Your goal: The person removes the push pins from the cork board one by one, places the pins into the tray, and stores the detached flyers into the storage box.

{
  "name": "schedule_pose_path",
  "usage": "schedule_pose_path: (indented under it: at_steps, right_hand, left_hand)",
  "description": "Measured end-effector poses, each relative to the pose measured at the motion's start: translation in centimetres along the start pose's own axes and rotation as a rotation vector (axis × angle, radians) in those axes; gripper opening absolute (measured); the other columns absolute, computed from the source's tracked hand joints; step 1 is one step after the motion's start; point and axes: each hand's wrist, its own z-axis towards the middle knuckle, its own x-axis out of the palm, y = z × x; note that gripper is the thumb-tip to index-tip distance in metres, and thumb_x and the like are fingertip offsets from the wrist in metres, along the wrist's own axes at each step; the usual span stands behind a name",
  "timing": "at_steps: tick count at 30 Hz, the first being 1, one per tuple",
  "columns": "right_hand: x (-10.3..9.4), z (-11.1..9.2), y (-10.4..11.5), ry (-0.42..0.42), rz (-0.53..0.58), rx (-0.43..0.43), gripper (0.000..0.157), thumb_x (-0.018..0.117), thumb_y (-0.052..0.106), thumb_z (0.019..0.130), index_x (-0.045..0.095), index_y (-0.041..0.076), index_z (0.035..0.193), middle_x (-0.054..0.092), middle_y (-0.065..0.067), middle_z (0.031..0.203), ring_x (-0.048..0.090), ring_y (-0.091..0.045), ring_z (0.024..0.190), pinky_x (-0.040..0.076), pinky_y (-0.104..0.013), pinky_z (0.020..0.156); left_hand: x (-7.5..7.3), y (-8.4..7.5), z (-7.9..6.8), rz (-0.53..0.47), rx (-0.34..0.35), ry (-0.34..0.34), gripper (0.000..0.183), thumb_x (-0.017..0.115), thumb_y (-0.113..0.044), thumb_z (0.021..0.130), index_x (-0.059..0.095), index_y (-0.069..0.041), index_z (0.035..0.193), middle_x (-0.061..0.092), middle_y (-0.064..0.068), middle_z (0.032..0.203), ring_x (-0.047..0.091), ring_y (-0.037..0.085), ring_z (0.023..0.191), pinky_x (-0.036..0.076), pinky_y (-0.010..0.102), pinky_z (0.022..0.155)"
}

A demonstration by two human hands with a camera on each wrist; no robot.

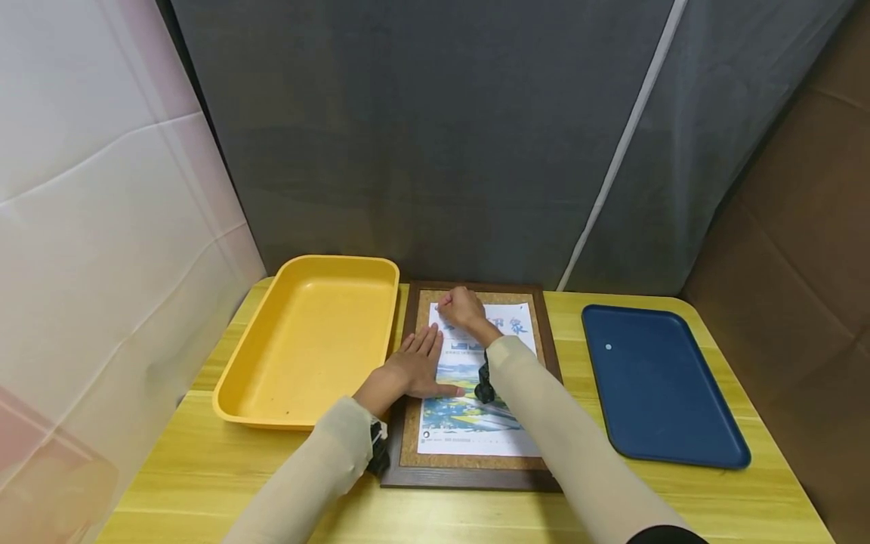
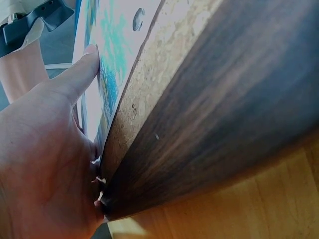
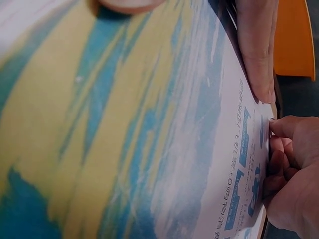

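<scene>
The printed sheet lies on the cork board at the worktop's centre, between the yellow tray at 9 o'clock and the blue tray at 3. The left hand presses flat, fingers straight. The right hand, its grip curled, pinches something small at the sheet's 12 o'clock edge; what it is I cannot tell. Best keep the flat hand firm so the sheet stays square.
</scene>
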Motion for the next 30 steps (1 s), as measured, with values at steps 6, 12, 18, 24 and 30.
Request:
schedule_pose_path:
  at_steps: [6, 12, 18, 24, 30]
  right_hand:
    - [-0.1, -0.1, 0.1, -0.006, -0.025, -0.011, 0.017, 0.067, 0.014, 0.096, 0.074, 0.012, 0.081, 0.069, 0.001, 0.08, 0.056, -0.014, 0.07, 0.049, -0.032, 0.073]
    - [0.1, -0.1, 0.1, 0.012, -0.033, -0.029, 0.023, 0.066, 0.014, 0.097, 0.067, 0.015, 0.074, 0.06, 0.004, 0.071, 0.051, -0.012, 0.066, 0.042, -0.028, 0.067]
    - [0.2, -0.2, -0.1, 0.035, -0.011, -0.041, 0.021, 0.065, 0.017, 0.101, 0.071, 0.011, 0.082, 0.061, 0.003, 0.075, 0.051, -0.011, 0.067, 0.041, -0.027, 0.067]
    - [0.1, -0.1, -0.4, 0.056, 0.018, -0.056, 0.018, 0.065, 0.017, 0.102, 0.074, 0.008, 0.09, 0.068, -0.002, 0.083, 0.056, -0.014, 0.072, 0.047, -0.03, 0.073]
    - [-0.4, -0.5, -0.7, 0.06, 0.097, -0.089, 0.016, 0.065, 0.015, 0.1, 0.075, 0.005, 0.093, 0.072, -0.004, 0.088, 0.06, -0.016, 0.075, 0.052, -0.032, 0.077]
  left_hand:
    - [0.0, 0.1, 0.2, 0.007, -0.002, -0.001, 0.121, 0.053, -0.083, 0.091, 0.006, -0.004, 0.17, -0.003, 0.013, 0.178, 0.0, 0.029, 0.165, 0.005, 0.045, 0.133]
    - [0.8, 0.6, 1.1, -0.011, -0.005, 0.019, 0.123, 0.053, -0.083, 0.091, 0.002, -0.004, 0.17, -0.008, 0.013, 0.178, -0.005, 0.029, 0.165, 0.001, 0.046, 0.133]
    - [1.9, 1.2, 2.3, 0.002, -0.012, 0.021, 0.126, 0.051, -0.087, 0.089, -0.003, -0.006, 0.169, -0.012, 0.01, 0.177, -0.008, 0.029, 0.165, 0.0, 0.048, 0.132]
    - [2.1, 1.3, 2.7, 0.014, -0.007, 0.013, 0.128, 0.054, -0.087, 0.087, -0.001, -0.007, 0.17, -0.01, 0.011, 0.177, -0.006, 0.029, 0.165, 0.001, 0.049, 0.132]
    - [1.9, 1.2, 2.4, 0.003, -0.008, 0.024, 0.128, 0.052, -0.088, 0.088, -0.003, -0.006, 0.169, -0.012, 0.011, 0.177, -0.007, 0.029, 0.165, 0.0, 0.049, 0.132]
